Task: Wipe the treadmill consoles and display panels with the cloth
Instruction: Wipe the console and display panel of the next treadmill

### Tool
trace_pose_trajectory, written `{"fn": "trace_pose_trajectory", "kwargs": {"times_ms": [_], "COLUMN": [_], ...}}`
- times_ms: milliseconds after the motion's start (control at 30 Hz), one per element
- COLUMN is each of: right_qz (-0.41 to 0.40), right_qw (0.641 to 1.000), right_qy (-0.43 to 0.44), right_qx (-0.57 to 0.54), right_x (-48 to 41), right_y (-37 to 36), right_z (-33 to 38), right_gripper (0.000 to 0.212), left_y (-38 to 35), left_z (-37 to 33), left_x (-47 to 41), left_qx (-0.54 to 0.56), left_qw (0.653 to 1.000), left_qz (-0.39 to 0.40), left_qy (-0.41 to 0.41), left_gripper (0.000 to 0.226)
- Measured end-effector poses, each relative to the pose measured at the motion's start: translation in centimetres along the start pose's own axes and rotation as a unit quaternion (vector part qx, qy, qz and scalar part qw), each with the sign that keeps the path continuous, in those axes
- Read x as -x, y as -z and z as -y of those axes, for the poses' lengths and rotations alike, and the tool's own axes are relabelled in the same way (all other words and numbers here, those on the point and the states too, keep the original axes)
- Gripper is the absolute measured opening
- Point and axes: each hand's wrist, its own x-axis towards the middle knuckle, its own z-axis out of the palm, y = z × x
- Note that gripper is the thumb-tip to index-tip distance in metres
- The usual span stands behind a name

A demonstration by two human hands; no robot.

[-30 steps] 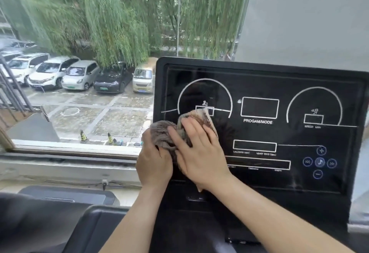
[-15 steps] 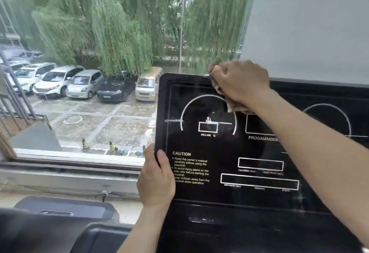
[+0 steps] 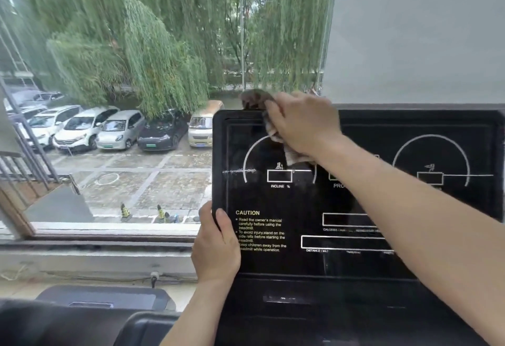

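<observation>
Right hand (image 3: 303, 124) clutches one brownish rag cloth (image 3: 255, 99) over the far top edge of one glossy black treadmill display panel (image 3: 300, 203); left hand (image 3: 216, 247) grips its left edge.

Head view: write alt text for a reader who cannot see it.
The right hand holds a brown cloth against the top edge of a treadmill display panel, while the left hand grips the panel's left edge. Through the window behind are willows and parked cars.

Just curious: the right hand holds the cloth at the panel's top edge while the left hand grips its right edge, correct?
No. The head view shows the left hand gripping the panel's left edge; the right hand and cloth are at the top edge.
</observation>
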Motion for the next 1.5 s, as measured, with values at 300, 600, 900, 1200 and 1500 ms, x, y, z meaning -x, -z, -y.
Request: {"fn": "trace_pose_trajectory", "kwargs": {"times_ms": [300,600,900,1200,1500], "right_qz": [0.252,0.177,0.153,0.018,-0.044], "right_qw": [0.966,0.981,0.987,0.994,0.996], "right_qy": [-0.045,0.032,-0.008,-0.088,-0.069], "right_qx": [-0.041,-0.072,-0.040,0.064,0.031], "right_x": [-5.3,-2.8,-4.0,2.1,7.8], "right_y": [0.6,0.3,0.0,0.9,-2.0], "right_z": [2.9,-0.7,4.0,-8.3,-1.5], "right_gripper": [0.048,0.052,0.048,0.067,0.046], "left_y": [0.9,0.3,0.5,0.3,-0.2], "left_z": [-12.6,-12.1,-12.0,-11.6,-10.9], "left_x": [-11.5,-11.5,-11.3,-11.5,-11.2], "left_qx": [0.001,0.022,0.013,0.014,-0.033], "left_qw": [0.999,0.995,0.995,0.994,0.983], "left_qz": [-0.050,-0.096,-0.094,-0.099,-0.136], "left_qy": [-0.015,-0.029,-0.022,-0.050,-0.117], "left_gripper": [0.046,0.048,0.045,0.047,0.036]}}
